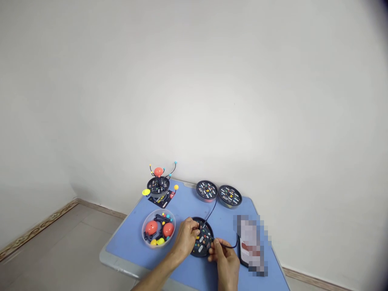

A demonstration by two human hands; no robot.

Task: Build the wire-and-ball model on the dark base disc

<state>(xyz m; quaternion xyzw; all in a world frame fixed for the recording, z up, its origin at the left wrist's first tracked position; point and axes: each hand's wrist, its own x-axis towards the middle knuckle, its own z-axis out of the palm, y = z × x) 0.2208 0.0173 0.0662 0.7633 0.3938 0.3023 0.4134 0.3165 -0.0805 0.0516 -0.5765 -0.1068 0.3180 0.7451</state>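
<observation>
A round black base [198, 252] printed with planets lies on the table under both hands. My left hand [186, 238] is closed, with thumb and fingertips pinched on a small black piece above the middle of the base. From near those fingertips a thin black curved rod [211, 213] rises to the upper right. My right hand [226, 262] is closed at the base's right edge, gripping a second black curved rod [230, 246] whose bent end sticks out to the right. How the rods join at the middle is hidden by the fingers.
A clear bowl [144, 238] of red, yellow and blue balls and black parts stands left. Behind it an assembled planet model [158, 184] is on a dark card [163, 202]. Two more round bases [207, 190] sit at the back. A blurred phone [250, 246] lies right.
</observation>
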